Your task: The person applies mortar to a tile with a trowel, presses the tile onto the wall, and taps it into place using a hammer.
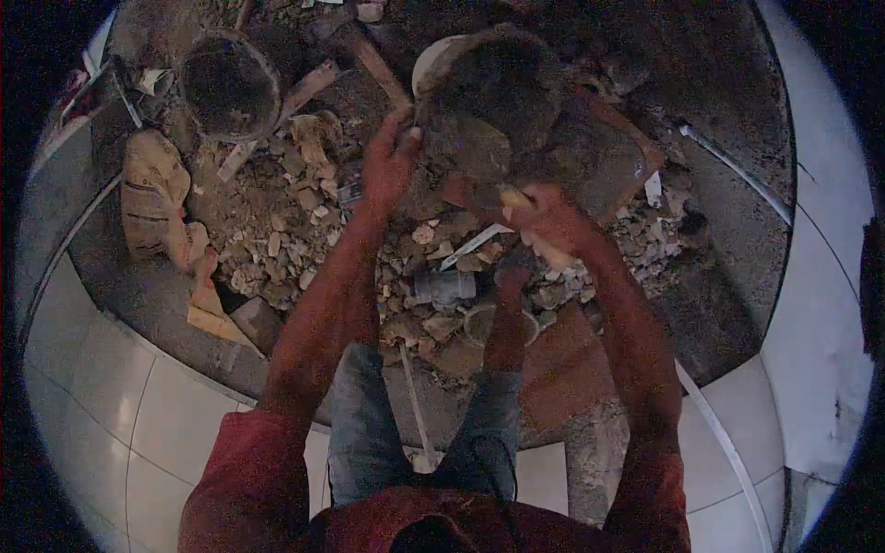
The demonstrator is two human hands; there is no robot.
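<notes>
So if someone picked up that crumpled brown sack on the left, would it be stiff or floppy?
Probably floppy: the sack is creased all over and looks papery. I'd guess it's light if empty, though its inside is hidden. The narrow, ragged lower end might tear if pulled.

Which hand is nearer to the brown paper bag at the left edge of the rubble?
Left. The left hand is at the near-left rim of the large bucket, right of the bag; the right hand is farther right.

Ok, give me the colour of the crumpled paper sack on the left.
The paper sack is brown, seen best in the head view.
</notes>
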